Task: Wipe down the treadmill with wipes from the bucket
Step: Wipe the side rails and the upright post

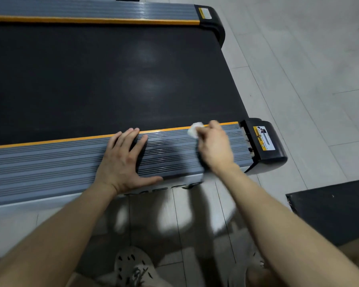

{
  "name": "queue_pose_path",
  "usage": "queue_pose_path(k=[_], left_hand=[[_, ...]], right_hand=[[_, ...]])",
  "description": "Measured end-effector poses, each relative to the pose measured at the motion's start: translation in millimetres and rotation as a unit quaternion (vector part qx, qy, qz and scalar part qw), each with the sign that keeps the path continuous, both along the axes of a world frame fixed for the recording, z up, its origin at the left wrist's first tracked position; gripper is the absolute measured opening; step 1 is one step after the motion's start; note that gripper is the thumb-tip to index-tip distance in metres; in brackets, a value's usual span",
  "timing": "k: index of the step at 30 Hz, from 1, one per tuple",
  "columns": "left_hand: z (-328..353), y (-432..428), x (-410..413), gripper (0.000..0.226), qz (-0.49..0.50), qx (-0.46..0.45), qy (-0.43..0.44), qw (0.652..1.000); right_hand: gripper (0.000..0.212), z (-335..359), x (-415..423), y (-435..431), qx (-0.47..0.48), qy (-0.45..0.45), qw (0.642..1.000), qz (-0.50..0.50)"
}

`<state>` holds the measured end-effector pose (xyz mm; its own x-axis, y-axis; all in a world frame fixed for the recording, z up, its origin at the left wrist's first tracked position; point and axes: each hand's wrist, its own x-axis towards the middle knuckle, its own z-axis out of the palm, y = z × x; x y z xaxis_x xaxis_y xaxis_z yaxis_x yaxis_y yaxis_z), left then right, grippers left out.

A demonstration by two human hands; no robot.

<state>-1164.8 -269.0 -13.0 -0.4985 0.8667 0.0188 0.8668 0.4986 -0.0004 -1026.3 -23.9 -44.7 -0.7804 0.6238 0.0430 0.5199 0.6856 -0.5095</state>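
On near side rail (50, 166) of treadmill (174, 59), L hand (122, 160) lies flat, fingers straight, gripping nothing. R hand (214, 146) clutches wipe (194, 130) on same rail, nr end cap (265, 141). Rail seems mid-wipe; belt (71, 79), far rail (91, 9) prob. left to do. Bucket not in view.

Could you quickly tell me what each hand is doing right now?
Left hand: open, resting flat on the side rail.
Right hand: closed, holding a wipe.

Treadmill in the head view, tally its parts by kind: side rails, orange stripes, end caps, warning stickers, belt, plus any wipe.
Side rails: 2
Orange stripes: 2
End caps: 2
Warning stickers: 2
Belt: 1
Wipe: 1
Total: 10
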Motion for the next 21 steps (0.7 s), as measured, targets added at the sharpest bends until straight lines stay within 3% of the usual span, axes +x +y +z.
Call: queue_pose_path(k=[4, 7, 9, 12, 17, 19, 21], left_hand=[[-1, -1, 0, 0.129, 0.002, 0.001, 0.005, 1.0], [-4, -2, -1, 0.128, -0.002, 0.009, 0.005, 1.0], [-6, -2, -2, 0.129, -0.003, 0.007, 0.002, 1.0], [-5, -2, -4, 0.132, -0.001, -0.002, -0.004, 1.0], [7, -3, 0, 0.141, 0.013, -0.046, -0.029, 0.998], [16, -6, 0, 0.142, 0.018, -0.085, -0.054, 0.995], [29, -14, -1, 0.132, -0.002, -0.141, -0.067, 0.988]], right_hand=[[0.017, 2, 58, 61, -0.001, -0.044, 0.986, -0.163], [0.021, 1, 44, 28, 0.005, -0.023, 0.98, -0.199], [0.021, 2, 19, -23, -0.001, 0.01, 0.991, -0.137], [0.014, 7, -4, -96, -0.03, 0.045, 0.998, 0.033], [0.021, 9, 36, -69, 0.001, 0.029, 0.989, 0.148], [0.017, 5, 66, -32, 0.024, 0.002, 0.997, 0.072], [0.014, 6, 89, -9, 0.014, -0.021, 0.997, -0.075]])
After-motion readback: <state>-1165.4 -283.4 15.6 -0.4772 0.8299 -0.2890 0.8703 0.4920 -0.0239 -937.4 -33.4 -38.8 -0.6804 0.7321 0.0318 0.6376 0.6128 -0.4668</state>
